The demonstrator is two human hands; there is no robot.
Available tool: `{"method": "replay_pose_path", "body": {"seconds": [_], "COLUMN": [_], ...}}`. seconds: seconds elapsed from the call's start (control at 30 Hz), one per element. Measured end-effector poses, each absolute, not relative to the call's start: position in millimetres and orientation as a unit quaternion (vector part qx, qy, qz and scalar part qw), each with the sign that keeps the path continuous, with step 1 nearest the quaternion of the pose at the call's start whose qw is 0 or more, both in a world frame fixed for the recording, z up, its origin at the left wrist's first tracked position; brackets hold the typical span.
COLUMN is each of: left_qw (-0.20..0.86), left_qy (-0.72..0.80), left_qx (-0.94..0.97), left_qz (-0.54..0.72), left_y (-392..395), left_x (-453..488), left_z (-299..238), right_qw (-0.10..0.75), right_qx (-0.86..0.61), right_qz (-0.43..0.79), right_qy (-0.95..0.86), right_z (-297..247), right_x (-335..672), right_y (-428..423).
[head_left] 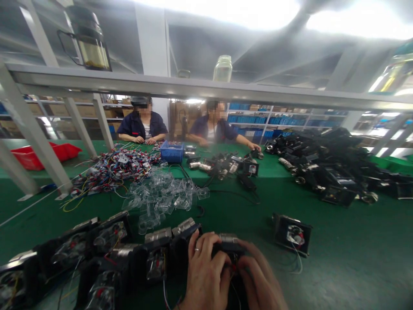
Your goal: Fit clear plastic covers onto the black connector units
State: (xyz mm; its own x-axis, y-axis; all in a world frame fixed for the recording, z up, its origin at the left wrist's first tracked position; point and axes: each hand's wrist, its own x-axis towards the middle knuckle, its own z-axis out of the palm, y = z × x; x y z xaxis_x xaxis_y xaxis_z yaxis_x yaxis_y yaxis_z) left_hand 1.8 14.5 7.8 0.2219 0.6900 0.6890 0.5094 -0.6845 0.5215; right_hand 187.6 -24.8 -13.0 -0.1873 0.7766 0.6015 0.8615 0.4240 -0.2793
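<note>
Both my hands work on one black housing (229,246) with a silver metal cylinder on its far side, at the bottom middle. My left hand (206,269), a ring on one finger, wraps its near left side. From the right, my right hand (258,275) closes round it, fingertips at the opening where something red and thin wires show. The fingers cover most of the inside. Left of my hands stand several similar black housings (157,262) with clear covers and wires inside. Another black housing (293,234) lies apart to the right, its wires trailing on the green table.
Beyond my hands lie a pile of clear plastic covers (161,193), a heap of wired parts (119,165) and a blue bin (172,152). Black housings are heaped (335,168) at the right. A shelf (193,86) crosses above; two people sit opposite. A red tray (61,151) is left.
</note>
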Motion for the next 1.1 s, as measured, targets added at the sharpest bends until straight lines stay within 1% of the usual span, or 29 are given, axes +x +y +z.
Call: {"method": "replay_pose_path", "body": {"seconds": [0.17, 0.3, 0.47, 0.7, 0.9, 1.0, 1.1], "left_qw": [0.081, 0.071, 0.057, 0.078, 0.071, 0.067, 0.060], "left_qy": [0.374, 0.367, 0.370, 0.371, 0.364, 0.366, 0.372], "left_qx": [0.790, 0.795, 0.780, 0.774, 0.767, 0.781, 0.783], "left_qz": [0.480, 0.477, 0.502, 0.507, 0.524, 0.502, 0.495], "left_y": [16, 18, 19, 18, 18, 18, 18], "left_x": [0, 1, 5, 5, 4, 2, 1], "left_z": [8, 9, -1, -1, 6, 8, 9], "right_qw": [0.359, 0.327, 0.316, 0.330, 0.277, 0.275, 0.293], "right_qx": [-0.506, -0.483, -0.476, -0.472, -0.471, -0.472, -0.470], "right_qz": [-0.026, -0.034, -0.040, -0.033, -0.007, -0.015, -0.044], "right_qy": [-0.784, -0.811, -0.819, -0.817, -0.837, -0.837, -0.832], "right_z": [-3, 2, 5, 14, 30, 36, 39], "right_x": [198, 210, 211, 204, 200, 195, 188], "right_y": [-20, -15, -14, -10, -8, -9, -10]}}
